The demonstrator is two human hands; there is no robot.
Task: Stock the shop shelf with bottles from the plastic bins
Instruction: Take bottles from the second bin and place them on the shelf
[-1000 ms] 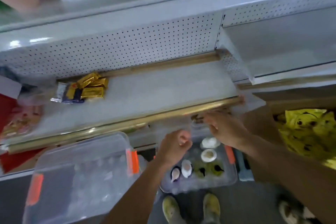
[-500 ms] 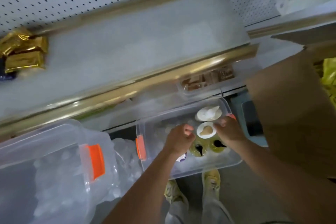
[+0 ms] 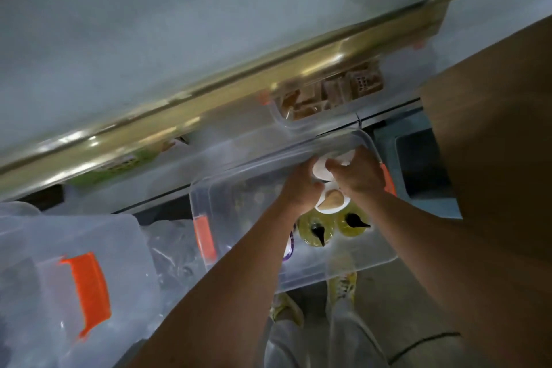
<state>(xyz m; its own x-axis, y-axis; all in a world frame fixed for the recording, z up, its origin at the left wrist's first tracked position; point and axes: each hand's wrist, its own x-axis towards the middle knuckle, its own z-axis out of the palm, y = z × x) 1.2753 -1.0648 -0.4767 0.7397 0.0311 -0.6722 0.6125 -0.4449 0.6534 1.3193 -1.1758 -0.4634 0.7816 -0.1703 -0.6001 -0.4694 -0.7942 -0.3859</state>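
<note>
both hands now meet on a white bottle [image 3: 321, 172], its body hidden.

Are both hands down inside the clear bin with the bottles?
Yes: the left hand and right hand meet around a white-capped bottle at the far end of the clear bin.

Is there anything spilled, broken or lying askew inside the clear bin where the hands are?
Nothing stands out. In the clear plastic bin with orange latches, the yellow-green bottles with black pointed caps stand upright, and no liquid shows. Both hands reach the white-topped bottle; blur hides finer damage.
</note>
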